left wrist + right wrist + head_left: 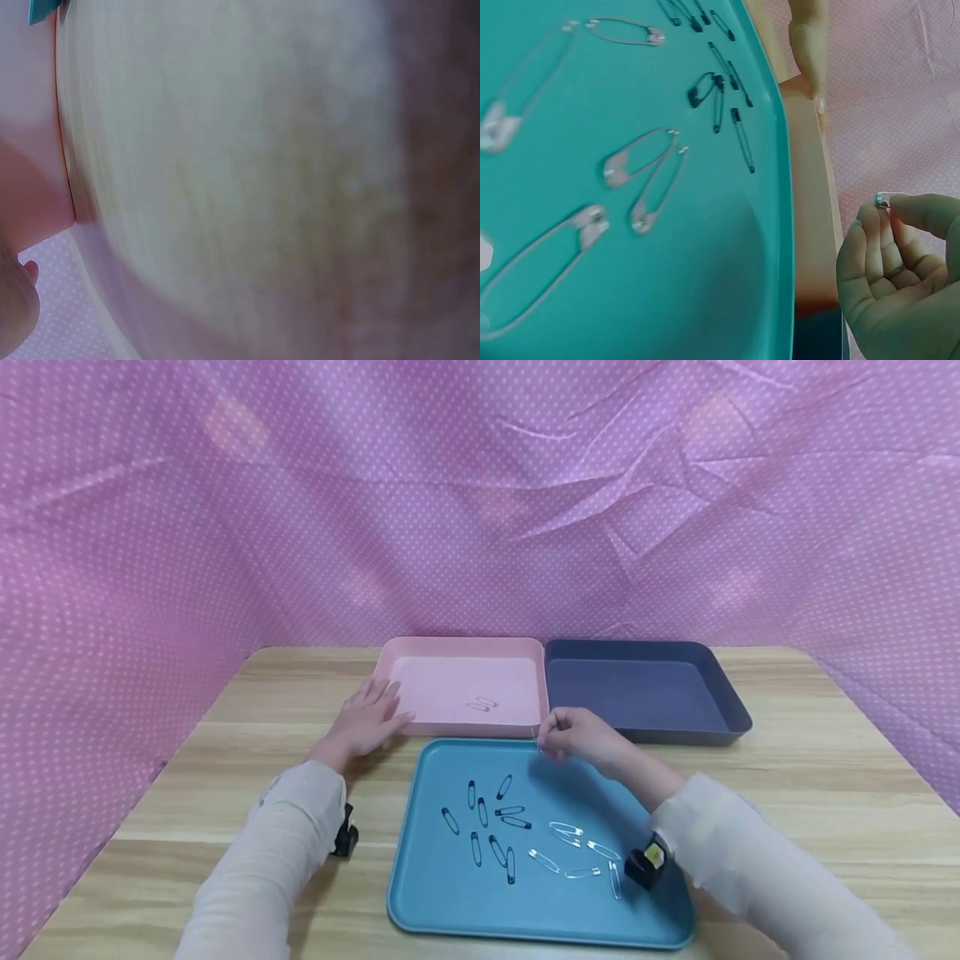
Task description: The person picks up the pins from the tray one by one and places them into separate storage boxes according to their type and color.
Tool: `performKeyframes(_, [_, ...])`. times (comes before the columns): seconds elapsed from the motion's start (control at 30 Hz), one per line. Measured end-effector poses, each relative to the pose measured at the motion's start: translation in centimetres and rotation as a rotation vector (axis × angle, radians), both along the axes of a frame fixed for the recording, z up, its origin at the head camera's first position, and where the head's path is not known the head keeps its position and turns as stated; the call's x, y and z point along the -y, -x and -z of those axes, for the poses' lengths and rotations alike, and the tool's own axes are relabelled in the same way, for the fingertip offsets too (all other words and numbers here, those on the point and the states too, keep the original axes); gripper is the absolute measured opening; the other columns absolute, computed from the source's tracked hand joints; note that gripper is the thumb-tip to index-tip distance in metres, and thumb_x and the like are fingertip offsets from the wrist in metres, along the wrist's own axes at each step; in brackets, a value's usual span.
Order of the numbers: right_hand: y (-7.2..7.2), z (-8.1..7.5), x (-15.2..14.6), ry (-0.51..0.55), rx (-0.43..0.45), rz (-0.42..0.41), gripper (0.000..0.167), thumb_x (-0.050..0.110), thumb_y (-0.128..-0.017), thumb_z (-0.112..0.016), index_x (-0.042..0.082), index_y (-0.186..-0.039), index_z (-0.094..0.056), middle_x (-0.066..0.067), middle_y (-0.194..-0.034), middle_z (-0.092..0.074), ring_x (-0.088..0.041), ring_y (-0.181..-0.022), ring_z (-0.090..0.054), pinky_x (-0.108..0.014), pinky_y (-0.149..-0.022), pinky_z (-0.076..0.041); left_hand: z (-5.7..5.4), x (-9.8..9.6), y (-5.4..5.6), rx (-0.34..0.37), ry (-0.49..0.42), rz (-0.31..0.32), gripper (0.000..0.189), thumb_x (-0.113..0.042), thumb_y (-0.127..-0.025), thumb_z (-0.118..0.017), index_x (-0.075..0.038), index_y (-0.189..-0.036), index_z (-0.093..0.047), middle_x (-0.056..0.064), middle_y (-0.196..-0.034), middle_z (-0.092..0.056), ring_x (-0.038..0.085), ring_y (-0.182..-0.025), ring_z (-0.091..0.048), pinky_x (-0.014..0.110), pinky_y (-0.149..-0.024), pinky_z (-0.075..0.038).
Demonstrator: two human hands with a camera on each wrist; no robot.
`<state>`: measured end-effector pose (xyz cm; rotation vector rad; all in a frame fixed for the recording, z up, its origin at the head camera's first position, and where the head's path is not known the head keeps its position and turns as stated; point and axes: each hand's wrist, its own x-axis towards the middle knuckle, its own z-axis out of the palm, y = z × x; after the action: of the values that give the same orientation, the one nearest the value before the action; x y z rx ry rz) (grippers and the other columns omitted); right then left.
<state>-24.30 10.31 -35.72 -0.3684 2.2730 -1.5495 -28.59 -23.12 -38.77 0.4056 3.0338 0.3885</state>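
My right hand [581, 739] hovers over the far edge of the blue tray [450, 906], near the front right corner of the pink tray [465, 730]. Between thumb and fingertip it pinches a silver safety pin [883, 199], most of which is hidden. With fingers extended, my left hand [365, 720] rests at the pink tray's left front corner. Several black safety pins [482, 812] lie in the left half of the blue tray. Several silver safety pins [582, 873] are spread to their right. Inside the pink tray lie two safety pins [480, 704].
A dark navy tray [645, 693] stands beside the pink one at the back right. All the trays sit on a wooden table [810, 777]. Behind and at the sides hangs a pink dotted cloth [450, 527]. Bare table mostly fills the left wrist view.
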Motion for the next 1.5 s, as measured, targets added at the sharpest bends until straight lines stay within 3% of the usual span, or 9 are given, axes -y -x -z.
performKeyframes(0.53, [2.0, -0.1, 2.3, 0.020, 0.007, 0.086, 0.007, 0.008, -0.082, -0.053, 0.002, -0.085, -0.054, -0.011, -0.080, -0.056, -0.022, -0.074, -0.053, -0.033, -0.070, -0.047, 0.1, 0.1, 0.1, 0.002, 0.014, 0.000, 0.069, -0.052, -0.088, -0.029, -0.007, -0.139, -0.013, 0.016, -0.142, -0.006, 0.033, -0.128, 0.005, 0.050, -0.100, -0.003])
performKeyframes(0.77, [3.1, -0.5, 3.9, -0.058, 0.037, 0.169, 0.008, 0.014, -0.081, -0.056, 0.007, -0.085, -0.056, -0.008, -0.080, -0.056, -0.024, -0.068, -0.050, -0.037, -0.059, -0.041, 0.0, 0.0, -0.1, 0.005, 0.010, -0.003, 0.067, -0.048, -0.089, -0.031, -0.007, -0.138, -0.013, 0.016, -0.142, -0.006, 0.033, -0.128, 0.005, 0.050, -0.100, -0.002])
performKeyframes(1.03, [4.6, -0.8, 5.6, -0.019, 0.051, 0.204, 0.009, 0.012, -0.083, -0.054, 0.005, -0.088, -0.055, -0.009, -0.091, -0.056, -0.022, -0.079, -0.056, -0.033, -0.068, -0.047, -0.3, -0.2, -0.2, -0.005, 0.004, 0.003, 0.066, -0.047, -0.089, -0.032, -0.006, -0.138, -0.014, 0.016, -0.142, -0.006, 0.032, -0.128, 0.005, 0.049, -0.100, -0.002])
performKeyframes(1.5, [7.5, 1.2, 7.6, -0.031, -0.018, 0.208, 0.006, 0.005, -0.081, -0.054, 0.000, -0.083, -0.057, -0.010, -0.085, -0.057, -0.020, -0.073, -0.056, -0.028, -0.063, -0.048, 0.0, -0.1, -0.2, -0.007, 0.015, -0.013, 0.067, -0.049, -0.089, -0.031, -0.008, -0.139, -0.014, 0.015, -0.142, -0.006, 0.033, -0.128, 0.004, 0.050, -0.100, -0.004])
